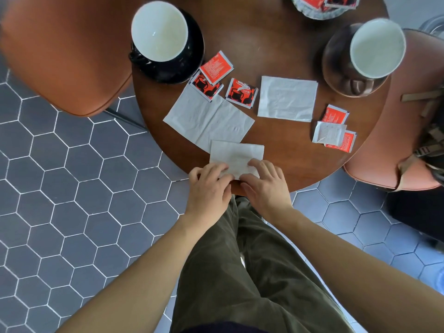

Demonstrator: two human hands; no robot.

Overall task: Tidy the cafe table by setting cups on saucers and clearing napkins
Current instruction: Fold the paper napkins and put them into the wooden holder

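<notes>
Left of the folded napkin (236,156) at the worktop's (283,150) near edge, a black cup (159,32) sits on its saucer (189,66). The left hand (209,186) and right hand (265,186) each press that napkin's near end, grip flat, fingers spread. Beyond-right, a brown cup (377,48) sits on its saucer (336,68).

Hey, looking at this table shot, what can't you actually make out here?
Head view only:
- Dish of packets: cut off by the top edge.
- Near edge of the folded napkin: covered by left hand and right hand.
- Print on the red packets: too small.
- Bag on the right chair: cut off by the right edge.
</notes>
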